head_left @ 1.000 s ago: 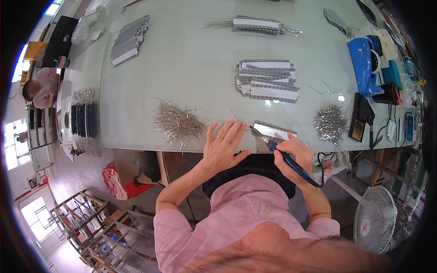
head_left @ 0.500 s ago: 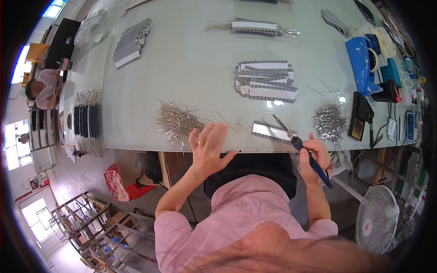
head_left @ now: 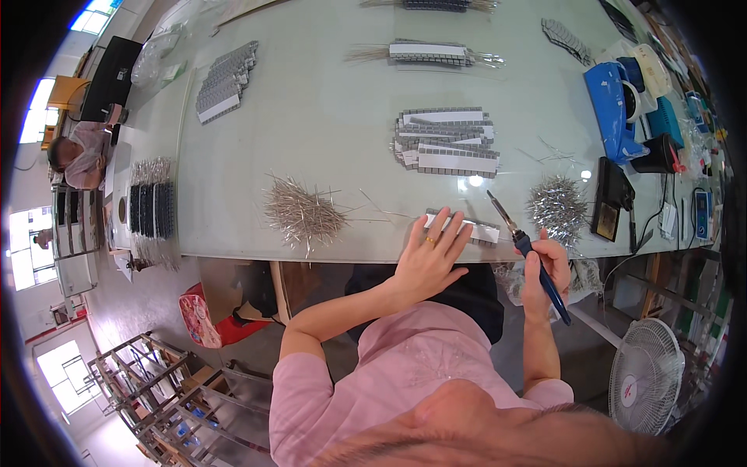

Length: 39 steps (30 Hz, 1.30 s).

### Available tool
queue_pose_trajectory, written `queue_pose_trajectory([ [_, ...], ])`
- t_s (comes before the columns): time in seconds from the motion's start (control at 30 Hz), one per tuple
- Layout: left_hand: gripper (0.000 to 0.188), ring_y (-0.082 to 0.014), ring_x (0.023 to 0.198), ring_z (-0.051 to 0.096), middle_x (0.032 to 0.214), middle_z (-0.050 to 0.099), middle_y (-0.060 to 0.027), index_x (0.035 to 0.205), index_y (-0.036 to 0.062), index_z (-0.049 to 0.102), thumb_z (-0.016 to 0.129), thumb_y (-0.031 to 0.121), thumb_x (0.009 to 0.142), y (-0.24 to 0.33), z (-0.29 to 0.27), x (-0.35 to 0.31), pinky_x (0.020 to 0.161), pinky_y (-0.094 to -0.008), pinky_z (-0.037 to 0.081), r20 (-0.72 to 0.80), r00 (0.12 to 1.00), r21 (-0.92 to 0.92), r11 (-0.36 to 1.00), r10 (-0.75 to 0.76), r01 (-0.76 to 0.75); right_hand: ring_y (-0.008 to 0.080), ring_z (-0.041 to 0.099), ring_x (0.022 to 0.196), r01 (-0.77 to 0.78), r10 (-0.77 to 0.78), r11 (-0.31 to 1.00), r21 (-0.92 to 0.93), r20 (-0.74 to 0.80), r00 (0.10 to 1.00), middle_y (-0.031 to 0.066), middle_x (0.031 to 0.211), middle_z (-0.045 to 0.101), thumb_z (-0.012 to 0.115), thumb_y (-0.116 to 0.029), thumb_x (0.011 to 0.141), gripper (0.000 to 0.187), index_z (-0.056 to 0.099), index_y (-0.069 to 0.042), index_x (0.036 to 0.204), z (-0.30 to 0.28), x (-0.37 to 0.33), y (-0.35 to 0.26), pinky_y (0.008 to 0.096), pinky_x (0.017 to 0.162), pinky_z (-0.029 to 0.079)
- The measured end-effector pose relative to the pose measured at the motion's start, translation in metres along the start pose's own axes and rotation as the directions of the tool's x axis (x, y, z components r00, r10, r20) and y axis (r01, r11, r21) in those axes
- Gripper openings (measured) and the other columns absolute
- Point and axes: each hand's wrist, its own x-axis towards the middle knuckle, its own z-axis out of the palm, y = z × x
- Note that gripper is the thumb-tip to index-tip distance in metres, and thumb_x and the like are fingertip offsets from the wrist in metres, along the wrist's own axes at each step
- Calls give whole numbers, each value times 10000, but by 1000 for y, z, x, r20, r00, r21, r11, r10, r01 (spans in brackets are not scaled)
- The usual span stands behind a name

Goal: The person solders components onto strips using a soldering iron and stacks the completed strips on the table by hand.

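Observation:
My left hand point(head_left: 426, 263) lies with outstretched fingers over a white strip edged with small grey blocks point(head_left: 485, 233) near the table's front edge. Its fingertips cover the left part of that strip; a thin wire sticks out beyond its left end. In my right hand point(head_left: 546, 268) is a soldering iron with a dark blue handle point(head_left: 524, 242), its metal tip pointing up and left, above the table and apart from the strip. A heap of thin metal wire leads point(head_left: 302, 212) sits to the left, and a bundle of shiny leads point(head_left: 557, 207) to the right.
Beyond the strip lies a stack of similar strips point(head_left: 457, 161). A blue tape dispenser point(head_left: 611, 109) and a black soldering stand point(head_left: 609, 199) stand at the right. More strips point(head_left: 227, 82) lie at the far left. Below right is a fan point(head_left: 644, 375); a person point(head_left: 80, 159) sits far left.
My left hand has moved right, from beside the left wire heap onto the strip. The soldering iron has shifted slightly right, its tip no longer over the strip.

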Motion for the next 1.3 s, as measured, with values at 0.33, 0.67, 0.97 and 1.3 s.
queue_pose_trajectory([
  [0.33, 550, -242, 1301, 473, 1382, 530, -48, 1303, 134, 586, 714, 324, 802, -5, 13, -3, 1048, -510, 338, -117, 983, 144, 982, 143, -125, 127, 629, 782, -17, 18, 1000, 26, -38, 999, 73, 822, 643, 606, -19, 880, 62, 563, -4, 923, -2, 2, 11, 451, 1136, 327],
  [0.67, 363, -188, 1114, 602, 1156, 647, -49, 1149, 82, 663, 592, 119, 795, -1, -15, 18, 1049, -493, 378, -162, 926, -61, 933, 341, -354, 164, 666, 868, -75, 91, 994, 75, -245, 965, 125, 901, 659, 535, -30, 944, 86, 548, 6, 1022, -29, 18, 40, 402, 1131, 347],
  [0.97, 255, -189, 1039, 627, 1085, 683, -12, 1099, 128, 644, 613, 105, 847, -160, -63, 196, 1029, -457, 396, -404, 901, 295, 955, 158, -36, 147, 654, 867, -131, 181, 978, 165, -337, 924, 93, 954, 658, 545, 6, 938, 80, 556, 2, 1017, -3, 10, 61, 319, 987, 447],
  [1.3, 366, -234, 1242, 527, 1300, 599, -66, 1275, 106, 589, 598, 156, 913, -212, -47, 228, 1084, -474, 345, -265, 956, 385, 923, 128, -17, 151, 654, 857, 11, -35, 995, -99, -239, 970, 107, 895, 661, 550, -22, 918, 101, 540, 1, 1016, -6, 10, 69, 449, 1153, 301],
])
